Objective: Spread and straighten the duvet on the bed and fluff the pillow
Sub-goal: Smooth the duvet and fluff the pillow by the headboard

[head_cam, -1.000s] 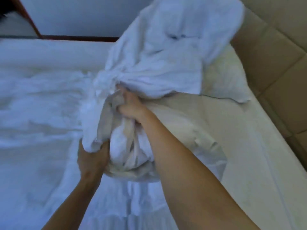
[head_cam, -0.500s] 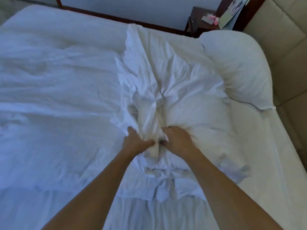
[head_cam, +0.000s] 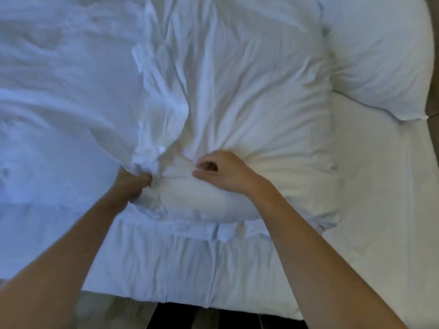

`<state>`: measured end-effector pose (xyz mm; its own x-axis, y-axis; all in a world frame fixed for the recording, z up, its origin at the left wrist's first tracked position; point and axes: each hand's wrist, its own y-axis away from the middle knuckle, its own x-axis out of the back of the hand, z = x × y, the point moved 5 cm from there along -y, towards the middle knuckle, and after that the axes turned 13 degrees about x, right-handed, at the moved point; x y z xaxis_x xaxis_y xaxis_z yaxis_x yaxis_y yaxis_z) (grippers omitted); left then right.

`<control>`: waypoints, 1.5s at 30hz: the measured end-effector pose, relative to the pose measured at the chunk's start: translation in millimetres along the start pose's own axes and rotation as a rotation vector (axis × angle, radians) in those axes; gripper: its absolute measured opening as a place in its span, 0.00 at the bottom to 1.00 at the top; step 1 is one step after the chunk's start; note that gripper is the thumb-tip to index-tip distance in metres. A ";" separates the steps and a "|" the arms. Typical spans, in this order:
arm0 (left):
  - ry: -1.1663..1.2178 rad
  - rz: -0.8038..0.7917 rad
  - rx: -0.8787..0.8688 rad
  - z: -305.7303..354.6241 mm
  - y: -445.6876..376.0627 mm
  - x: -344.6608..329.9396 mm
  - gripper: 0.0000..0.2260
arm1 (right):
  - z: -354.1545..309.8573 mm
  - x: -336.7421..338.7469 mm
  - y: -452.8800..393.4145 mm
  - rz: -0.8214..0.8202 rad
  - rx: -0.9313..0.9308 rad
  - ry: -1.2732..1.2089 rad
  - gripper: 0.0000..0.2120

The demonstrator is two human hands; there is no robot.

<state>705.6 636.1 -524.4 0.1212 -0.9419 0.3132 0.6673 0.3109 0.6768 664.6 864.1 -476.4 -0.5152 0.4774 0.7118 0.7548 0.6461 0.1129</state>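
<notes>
We have dropped the pillow (head_cam: pixel 249 129) near the bed's (head_cam: pixel 380 210) front edge; left hand (head_cam: pixel 133 186) bunches its loose case, right hand (head_cam: pixel 221 172) seemingly pinches it.

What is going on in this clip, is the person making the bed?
Yes, it looks like bed-making. The person leans over a white bed. The left hand grips a bunched fold of loose white fabric at the near pillow's end. The right hand rests on that pillow with fingers curled, seemingly pinching its cover. A second pillow lies beyond, and the rumpled duvet is not yet straightened.
</notes>
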 end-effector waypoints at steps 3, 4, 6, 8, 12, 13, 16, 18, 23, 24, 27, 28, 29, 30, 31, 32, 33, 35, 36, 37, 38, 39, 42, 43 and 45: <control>-0.097 0.038 0.115 -6.4 -9.4 -20.6 0.21 | 27.6 6.6 22.1 0.066 -0.117 -0.015 0.14; -0.101 0.047 0.134 -2.9 -10.7 -20.9 0.22 | 34.6 11.9 29.8 0.091 -0.145 0.032 0.13; -0.129 0.057 0.109 2.5 -7.4 -17.0 0.26 | 47.5 27.8 43.6 0.170 -0.160 0.224 0.14; -0.182 0.138 0.096 0.9 -3.4 -6.2 0.35 | 58.6 43.1 54.0 0.233 -0.183 0.437 0.21; -0.390 0.685 -0.143 25.5 45.8 -11.7 0.38 | 73.6 35.5 64.8 0.185 -0.341 0.467 0.41; -0.455 0.782 -0.373 43.3 64.4 -30.5 0.36 | 73.9 26.6 64.2 0.159 -0.343 0.453 0.44; -0.792 0.508 -1.055 70.1 87.2 -124.3 0.30 | 70.7 11.6 59.1 0.128 -0.280 0.503 0.46; -1.032 0.373 -1.068 65.2 62.6 -154.8 0.29 | 73.8 18.6 60.1 0.175 -0.265 0.570 0.45; -1.168 0.334 -0.533 -2.0 -10.7 -122.3 0.47 | 120.3 20.9 108.7 0.314 -0.713 0.402 0.45; -1.195 0.294 -0.519 -8.8 -14.4 -120.6 0.47 | 126.1 10.5 116.4 0.235 -0.769 0.337 0.47; -1.271 0.257 -0.467 -5.8 -18.7 -117.5 0.48 | 128.4 -1.7 116.5 0.103 -0.752 0.283 0.53; -1.264 0.272 -0.471 -1.9 -18.5 -115.9 0.47 | 129.7 1.8 113.6 0.108 -0.746 0.280 0.54; -1.244 0.280 -0.481 -0.6 -18.4 -114.7 0.46 | 131.9 5.5 112.4 0.123 -0.749 0.283 0.55; -1.216 0.266 -0.485 -1.8 -17.2 -113.5 0.46 | 134.2 7.1 112.2 0.135 -0.754 0.293 0.56; -1.181 0.235 -0.488 -5.8 -15.5 -113.6 0.45 | 135.8 5.3 113.6 0.140 -0.750 0.309 0.56; -1.145 0.208 -0.496 -11.7 -14.1 -113.9 0.46 | 134.8 1.7 115.6 0.148 -0.730 0.338 0.56; -1.115 0.195 -0.513 -18.1 -13.9 -114.7 0.46 | 133.4 -4.1 118.2 0.170 -0.697 0.380 0.56; -1.077 0.201 -0.554 -33.1 -18.9 -119.4 0.46 | 133.8 -20.3 126.9 0.213 -0.626 0.485 0.54; -1.063 0.216 -0.558 -39.4 -23.7 -122.5 0.45 | 137.7 -28.0 128.7 0.212 -0.604 0.534 0.54; -1.055 0.228 -0.550 -44.6 -30.0 -126.5 0.44 | 143.9 -34.5 128.2 0.203 -0.603 0.561 0.53; -1.050 0.238 -0.534 -49.4 -37.2 -130.7 0.44 | 150.8 -40.0 124.9 0.192 -0.610 0.575 0.53; -1.050 0.255 -0.517 -54.0 -43.7 -134.4 0.44 | 157.2 -45.8 120.2 0.187 -0.606 0.589 0.52; -1.035 0.294 -0.557 -58.5 -59.5 -144.9 0.42 | 178.4 -60.4 104.1 0.168 -0.587 0.636 0.51; -1.028 0.286 -0.560 -57.8 -62.5 -146.0 0.41 | 182.8 -62.2 98.9 0.151 -0.587 0.631 0.51; -1.060 0.281 -0.539 -57.6 -66.6 -144.3 0.40 | 183.6 -59.6 94.0 0.113 -0.595 0.606 0.51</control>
<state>686.0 744.0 -653.1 -0.1810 -0.2020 0.9625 0.9640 0.1574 0.2143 691.8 1005.8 -635.5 -0.2459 0.0095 0.9693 0.9633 0.1131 0.2433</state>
